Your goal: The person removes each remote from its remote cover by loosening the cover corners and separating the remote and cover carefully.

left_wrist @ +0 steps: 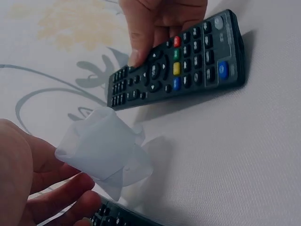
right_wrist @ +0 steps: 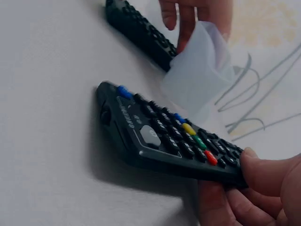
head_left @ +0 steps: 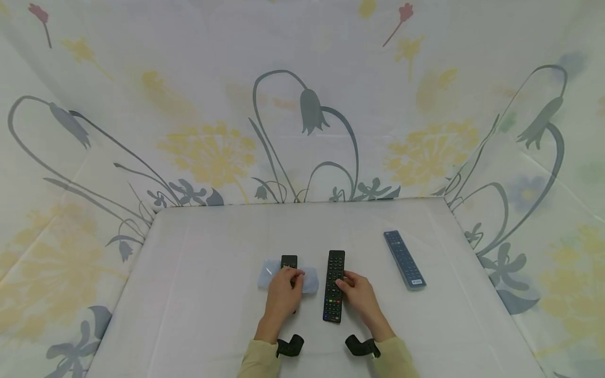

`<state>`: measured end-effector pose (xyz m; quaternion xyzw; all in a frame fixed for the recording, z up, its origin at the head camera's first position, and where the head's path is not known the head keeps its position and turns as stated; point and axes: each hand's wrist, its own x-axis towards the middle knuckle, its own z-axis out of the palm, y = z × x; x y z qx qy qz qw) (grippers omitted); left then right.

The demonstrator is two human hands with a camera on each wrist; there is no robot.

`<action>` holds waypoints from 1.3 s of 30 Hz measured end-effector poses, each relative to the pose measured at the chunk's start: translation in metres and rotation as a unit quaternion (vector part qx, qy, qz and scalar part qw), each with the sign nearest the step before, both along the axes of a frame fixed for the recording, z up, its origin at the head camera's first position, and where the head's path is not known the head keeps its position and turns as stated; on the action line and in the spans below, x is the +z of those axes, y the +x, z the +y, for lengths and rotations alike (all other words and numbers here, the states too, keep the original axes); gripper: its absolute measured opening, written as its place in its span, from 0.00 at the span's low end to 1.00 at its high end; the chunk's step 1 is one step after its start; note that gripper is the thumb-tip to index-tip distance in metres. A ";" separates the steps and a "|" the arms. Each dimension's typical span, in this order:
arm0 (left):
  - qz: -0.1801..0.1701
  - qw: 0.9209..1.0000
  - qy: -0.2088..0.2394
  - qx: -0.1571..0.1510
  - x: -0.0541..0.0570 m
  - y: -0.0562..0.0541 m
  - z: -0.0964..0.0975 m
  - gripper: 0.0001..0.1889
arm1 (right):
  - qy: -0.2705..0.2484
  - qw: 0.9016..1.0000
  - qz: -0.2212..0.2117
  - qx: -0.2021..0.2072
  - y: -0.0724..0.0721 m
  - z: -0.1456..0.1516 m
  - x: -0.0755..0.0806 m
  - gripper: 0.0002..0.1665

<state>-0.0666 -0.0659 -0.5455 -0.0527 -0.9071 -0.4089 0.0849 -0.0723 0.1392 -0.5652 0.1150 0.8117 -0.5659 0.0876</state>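
Note:
My left hand (head_left: 285,294) pinches a thin, translucent pale-blue sheet (head_left: 309,281), which bunches up beyond the fingers in both wrist views. A black remote control (head_left: 289,260) lies under that hand, mostly hidden by it. To its right, my right hand (head_left: 360,295) grips a second black remote control (head_left: 334,286) by its right edge, thumb on top and fingers below. In the left wrist view this remote (left_wrist: 188,61) is tilted, its coloured buttons facing up and its lower end towards the camera.
A blue-grey remote control (head_left: 404,260) lies slantwise on the white-covered table (head_left: 198,294), right of both hands. Flower-printed cloth (head_left: 302,105) rises along the table's back and both sides. Each wrist bears a black camera mount (head_left: 290,346).

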 end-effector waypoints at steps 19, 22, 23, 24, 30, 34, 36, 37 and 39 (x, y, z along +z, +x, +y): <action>-0.030 0.999 -0.021 -0.036 -0.005 0.000 -0.003 0.09 | 0.052 0.997 0.042 -0.026 0.005 -0.010 -0.001 0.19; -0.023 0.999 -0.029 -0.032 -0.007 0.001 0.001 0.10 | 0.058 0.997 0.047 -0.027 0.005 -0.012 -0.001 0.19; -0.022 0.999 -0.033 -0.031 -0.008 0.001 0.003 0.11 | 0.061 0.996 0.050 -0.030 0.005 -0.012 -0.001 0.18; -0.022 0.999 -0.038 -0.030 -0.009 0.001 0.004 0.11 | 0.063 0.996 0.052 -0.031 0.004 -0.013 -0.002 0.18; -0.020 0.998 -0.058 -0.030 -0.010 0.003 0.012 0.13 | 0.081 0.993 0.074 -0.039 0.003 -0.014 -0.003 0.17; -0.019 0.997 -0.071 -0.031 -0.009 0.004 0.012 0.13 | 0.080 0.993 0.073 -0.040 0.003 -0.014 -0.005 0.16; -0.018 0.996 -0.077 -0.038 -0.008 0.005 0.010 0.13 | 0.077 0.994 0.072 -0.038 0.003 -0.014 -0.005 0.16; -0.017 0.996 -0.077 -0.042 -0.007 0.005 0.009 0.13 | 0.075 0.994 0.070 -0.037 0.004 -0.014 -0.005 0.16; -0.018 0.996 -0.072 -0.045 -0.006 0.006 0.007 0.13 | 0.072 0.995 0.066 -0.035 0.005 -0.013 -0.006 0.16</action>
